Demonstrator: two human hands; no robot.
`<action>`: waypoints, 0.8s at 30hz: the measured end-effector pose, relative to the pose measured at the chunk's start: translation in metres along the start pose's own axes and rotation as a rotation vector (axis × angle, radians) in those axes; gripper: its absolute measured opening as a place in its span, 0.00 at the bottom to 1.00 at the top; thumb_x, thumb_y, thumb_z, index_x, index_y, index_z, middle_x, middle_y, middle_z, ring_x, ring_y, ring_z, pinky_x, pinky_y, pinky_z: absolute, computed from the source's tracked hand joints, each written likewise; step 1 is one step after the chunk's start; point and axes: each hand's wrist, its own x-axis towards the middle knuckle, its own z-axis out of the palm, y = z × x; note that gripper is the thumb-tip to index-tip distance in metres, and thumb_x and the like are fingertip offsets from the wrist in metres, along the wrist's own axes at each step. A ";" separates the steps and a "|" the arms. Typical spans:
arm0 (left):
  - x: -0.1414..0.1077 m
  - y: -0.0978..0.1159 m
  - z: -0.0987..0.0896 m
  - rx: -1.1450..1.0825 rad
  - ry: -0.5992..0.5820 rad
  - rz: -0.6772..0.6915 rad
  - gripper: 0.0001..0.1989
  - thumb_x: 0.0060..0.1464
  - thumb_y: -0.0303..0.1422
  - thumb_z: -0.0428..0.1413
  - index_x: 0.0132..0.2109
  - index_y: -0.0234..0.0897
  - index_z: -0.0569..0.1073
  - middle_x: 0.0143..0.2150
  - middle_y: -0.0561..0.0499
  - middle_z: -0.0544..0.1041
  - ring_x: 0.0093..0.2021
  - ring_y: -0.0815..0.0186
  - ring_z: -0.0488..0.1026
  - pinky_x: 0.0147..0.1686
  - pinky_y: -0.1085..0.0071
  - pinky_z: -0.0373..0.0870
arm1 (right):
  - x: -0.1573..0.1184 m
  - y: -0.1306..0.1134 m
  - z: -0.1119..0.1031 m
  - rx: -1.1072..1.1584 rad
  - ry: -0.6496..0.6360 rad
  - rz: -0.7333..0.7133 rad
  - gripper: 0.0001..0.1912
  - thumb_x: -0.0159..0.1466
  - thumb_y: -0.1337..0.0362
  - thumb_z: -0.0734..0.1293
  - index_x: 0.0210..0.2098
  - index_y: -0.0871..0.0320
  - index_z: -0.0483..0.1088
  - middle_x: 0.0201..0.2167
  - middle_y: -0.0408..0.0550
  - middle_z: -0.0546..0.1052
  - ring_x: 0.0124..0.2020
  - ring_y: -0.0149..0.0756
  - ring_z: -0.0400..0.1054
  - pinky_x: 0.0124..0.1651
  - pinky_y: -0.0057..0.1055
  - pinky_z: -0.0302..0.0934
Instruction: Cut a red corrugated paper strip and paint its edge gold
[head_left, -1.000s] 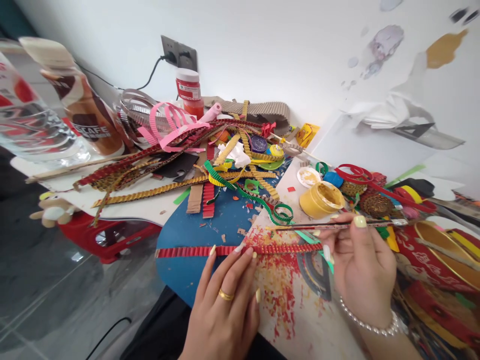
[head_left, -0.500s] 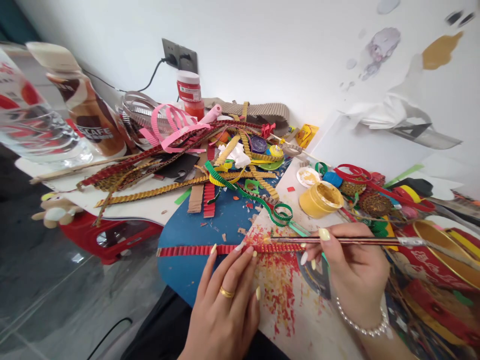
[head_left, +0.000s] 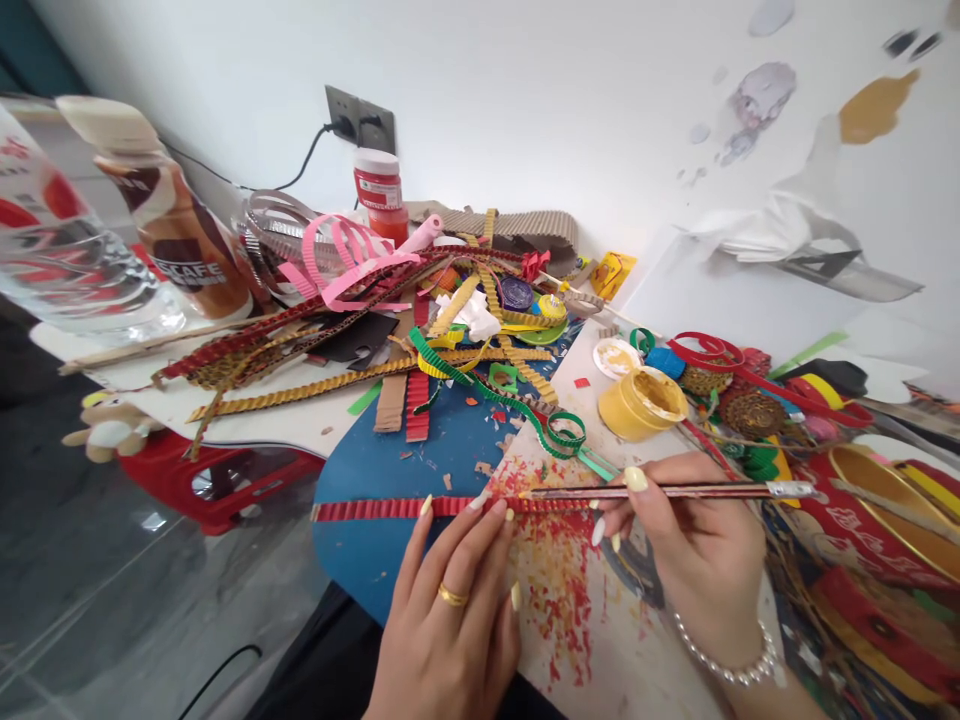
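Note:
My left hand point(head_left: 448, 610), with a gold ring, presses its fingertips on a red corrugated strip point(head_left: 375, 509) that lies across a blue board point(head_left: 390, 470) and a paint-spattered white sheet point(head_left: 600, 640). My right hand point(head_left: 694, 550), with a pearl bracelet, grips a thin paintbrush point(head_left: 697, 491) held almost level. The brush tip rests on the strip just right of my left fingertips. An open yellow paint pot point(head_left: 643, 402) stands a little behind the brush, its lid point(head_left: 616, 356) beside it.
Behind the board lies a heap of corrugated strips in gold, green point(head_left: 487, 390), pink point(head_left: 345, 255) and red. A red paint jar point(head_left: 379, 190) stands by the wall socket. Two bottles point(head_left: 172, 225) loom at the left. Coiled paper rolls point(head_left: 750, 410) and gold hoops crowd the right.
My right hand has brought the brush down and leftward from near the paint pot, so that its tip now lies on the red strip. My left hand has stayed on the strip.

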 end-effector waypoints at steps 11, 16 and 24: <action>-0.014 -0.009 0.006 0.034 -0.064 0.055 0.21 0.56 0.25 0.52 0.57 0.28 0.69 0.57 0.46 0.73 0.61 0.61 0.64 0.68 0.59 0.44 | 0.000 -0.004 0.001 -0.019 0.023 -0.026 0.06 0.64 0.68 0.65 0.30 0.54 0.68 0.17 0.38 0.76 0.18 0.29 0.72 0.22 0.22 0.67; -0.016 -0.014 0.011 0.098 -0.026 0.117 0.20 0.56 0.23 0.51 0.56 0.30 0.71 0.55 0.48 0.76 0.59 0.63 0.67 0.68 0.60 0.45 | 0.001 -0.001 0.005 0.271 0.051 0.103 0.03 0.65 0.65 0.65 0.36 0.52 0.72 0.23 0.43 0.80 0.21 0.34 0.75 0.22 0.25 0.70; -0.014 -0.015 0.012 0.137 0.001 0.102 0.20 0.56 0.22 0.49 0.56 0.30 0.70 0.54 0.44 0.75 0.60 0.64 0.65 0.68 0.62 0.45 | 0.009 0.002 0.005 0.374 0.094 0.119 0.03 0.64 0.65 0.66 0.37 0.53 0.72 0.25 0.44 0.79 0.22 0.33 0.74 0.23 0.26 0.69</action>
